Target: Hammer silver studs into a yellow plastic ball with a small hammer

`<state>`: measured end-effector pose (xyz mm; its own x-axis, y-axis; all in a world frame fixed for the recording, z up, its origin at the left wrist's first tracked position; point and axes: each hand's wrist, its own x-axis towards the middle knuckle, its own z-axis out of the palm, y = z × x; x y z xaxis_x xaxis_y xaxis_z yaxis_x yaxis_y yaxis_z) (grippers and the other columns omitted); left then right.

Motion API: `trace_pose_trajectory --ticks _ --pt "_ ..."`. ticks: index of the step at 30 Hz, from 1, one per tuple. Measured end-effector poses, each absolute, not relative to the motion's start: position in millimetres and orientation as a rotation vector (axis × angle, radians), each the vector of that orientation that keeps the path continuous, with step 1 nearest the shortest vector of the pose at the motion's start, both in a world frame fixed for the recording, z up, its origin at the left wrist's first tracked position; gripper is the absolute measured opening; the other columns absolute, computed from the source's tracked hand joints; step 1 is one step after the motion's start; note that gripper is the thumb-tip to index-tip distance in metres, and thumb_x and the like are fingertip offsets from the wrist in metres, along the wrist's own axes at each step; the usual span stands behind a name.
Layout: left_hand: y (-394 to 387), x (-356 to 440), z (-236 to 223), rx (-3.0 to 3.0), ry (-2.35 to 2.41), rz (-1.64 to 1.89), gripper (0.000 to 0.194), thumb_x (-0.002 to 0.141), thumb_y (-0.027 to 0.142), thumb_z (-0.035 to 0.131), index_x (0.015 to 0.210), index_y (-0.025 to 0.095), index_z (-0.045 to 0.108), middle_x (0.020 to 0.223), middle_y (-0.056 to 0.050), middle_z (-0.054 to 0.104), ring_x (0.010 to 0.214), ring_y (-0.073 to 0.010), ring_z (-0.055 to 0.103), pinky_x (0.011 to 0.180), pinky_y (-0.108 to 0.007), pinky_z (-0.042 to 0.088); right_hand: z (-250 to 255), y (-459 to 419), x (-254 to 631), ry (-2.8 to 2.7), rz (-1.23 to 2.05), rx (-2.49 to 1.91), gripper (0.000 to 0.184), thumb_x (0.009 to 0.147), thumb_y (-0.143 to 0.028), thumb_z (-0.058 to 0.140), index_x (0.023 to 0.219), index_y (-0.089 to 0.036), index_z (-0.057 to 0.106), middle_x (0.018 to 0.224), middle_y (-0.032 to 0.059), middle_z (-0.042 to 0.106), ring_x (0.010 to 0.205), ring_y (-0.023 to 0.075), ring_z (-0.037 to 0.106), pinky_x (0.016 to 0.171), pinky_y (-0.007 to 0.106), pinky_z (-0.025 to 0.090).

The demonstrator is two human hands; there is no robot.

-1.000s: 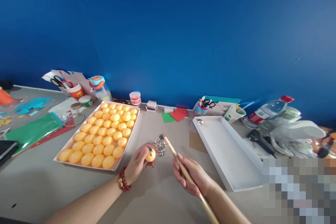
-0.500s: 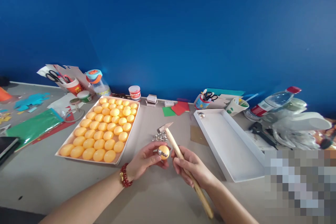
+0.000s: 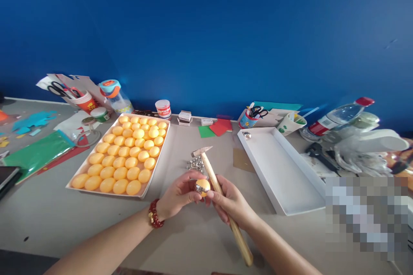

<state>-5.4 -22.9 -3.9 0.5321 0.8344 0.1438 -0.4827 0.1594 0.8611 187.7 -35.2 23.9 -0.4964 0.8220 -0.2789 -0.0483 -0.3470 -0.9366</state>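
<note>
We had an orange ball [image 3: 203, 184] in our left hand [image 3: 177, 198], gripped between thumb and fingers, with silvery bits on its near side; our right hand [image 3: 232, 204] was wrapped round the wooden handle of a hammer [image 3: 210, 172], its thumb reaching to the ball's right edge, though we could not tell whether it touched. The hammer's head lay beyond both hands, pointing away from us; just beside it, ahead of our left hand, was a heap of small silvery pieces [image 3: 194, 164] on the desk [image 3: 180, 240].

To the left of our left hand stood a shallow box [image 3: 152, 173] filled with rows of similar orange balls [image 3: 124, 151]; a red bead bracelet [image 3: 156, 214] circled our left wrist. To the right of our right hand was a white tray [image 3: 284, 167], with a silvery piece [image 3: 247, 135] in its far left corner; between that tray and the silvery heap lay a brown card [image 3: 242, 160]; farther ahead of our hands were red paper [image 3: 220, 127], green paper [image 3: 205, 132] and a lidded tub [image 3: 163, 109].
</note>
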Motion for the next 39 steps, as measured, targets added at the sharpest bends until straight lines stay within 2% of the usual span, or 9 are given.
trace_pose_trajectory --ticks 3,5,8,14,19,23,27,34,39 --pt "-22.4 -4.0 -4.7 1.044 0.381 1.028 0.031 0.081 0.017 0.070 0.110 0.026 0.064 0.109 -0.005 0.053 0.082 -0.0225 0.069 0.073 -0.040 0.056 23.7 -35.3 186.4 -1.265 1.926 -1.040 0.040 0.086 -0.051 0.063 0.099 -0.018 0.046 0.079 0.0000 0.067 0.031 0.0011 0.040 0.028 0.016 0.027" --pt "-22.8 -3.1 -4.6 1.058 0.365 1.044 0.031 0.082 0.018 0.069 0.111 0.026 0.065 0.107 -0.004 0.052 0.079 -0.0222 0.069 0.071 -0.041 0.057 24.1 -35.4 185.4 -1.260 1.949 -1.017 0.042 0.086 -0.053 0.062 0.100 -0.017 0.047 0.079 0.0004 0.067 0.031 0.0010 0.040 0.028 0.015 0.027" --pt "-23.8 -1.5 -3.0 1.070 0.359 1.061 0.031 0.084 0.020 0.068 0.114 0.028 0.064 0.107 -0.005 0.052 0.076 -0.0207 0.068 0.068 -0.039 0.057 24.1 -35.5 183.6 -1.226 1.982 -0.977 0.042 0.086 -0.054 0.062 0.099 -0.016 0.048 0.079 0.0015 0.068 0.030 0.0007 0.040 0.027 0.015 0.026" --pt "-24.1 0.0 0.5 1.112 0.309 1.046 0.035 0.086 0.027 0.066 0.120 0.029 0.062 0.122 -0.008 0.051 0.075 -0.0179 0.068 0.068 -0.036 0.056 18.7 -35.1 182.2 -1.025 2.098 -0.839 0.038 0.086 -0.047 0.065 0.100 -0.015 0.050 0.073 0.0012 0.068 0.027 0.0003 0.036 0.025 0.013 0.027" --pt "-23.5 -3.1 -0.1 1.131 0.351 1.017 0.034 0.090 0.028 0.060 0.124 0.027 0.060 0.121 -0.010 0.050 0.076 -0.0181 0.070 0.067 -0.031 0.053 12.5 -34.7 181.8 -0.901 2.154 -0.770 0.035 0.086 -0.045 0.066 0.097 -0.014 0.053 0.071 0.0006 0.068 0.026 0.0000 0.036 0.024 0.012 0.027" --pt "-24.8 -2.7 0.2 1.108 0.338 1.019 0.032 0.089 0.026 0.062 0.122 0.027 0.060 0.116 -0.008 0.052 0.076 -0.0188 0.071 0.067 -0.031 0.053 9.3 -34.9 180.7 -0.840 2.186 -0.725 0.032 0.086 -0.042 0.067 0.098 -0.014 0.056 0.071 0.0001 0.068 0.025 -0.0006 0.034 0.024 0.012 0.026" --pt "-26.8 -0.5 1.8 1.098 0.367 1.061 0.029 0.089 0.023 0.062 0.118 0.025 0.060 0.115 -0.007 0.053 0.071 -0.0161 0.070 0.065 -0.031 0.054 7.5 -35.4 178.9 -0.831 2.199 -0.688 0.032 0.088 -0.044 0.064 0.095 -0.013 0.058 0.072 0.0005 0.067 0.025 -0.0008 0.032 0.023 0.012 0.027" --pt "-28.2 -2.9 0.6 1.302 0.421 1.183 0.032 0.086 0.023 0.065 0.118 0.022 0.058 0.109 -0.006 0.047 0.068 -0.0132 0.067 0.065 -0.032 0.055 7.0 -35.9 177.2 -0.865 2.193 -0.713 0.034 0.093 -0.043 0.057 0.111 -0.014 0.055 0.073 0.0013 0.067 0.026 0.0001 0.033 0.024 0.013 0.028" --pt "-28.3 -5.6 0.0 1.342 0.490 1.206 0.032 0.083 0.027 0.070 0.111 0.020 0.058 0.108 -0.005 0.049 0.066 -0.0124 0.067 0.068 -0.032 0.055 6.0 -36.3 177.1 -0.848 2.194 -0.709 0.025 0.094 -0.038 0.057 0.106 -0.015 0.055 0.073 0.0001 0.067 0.027 -0.0002 0.033 0.025 0.012 0.029"
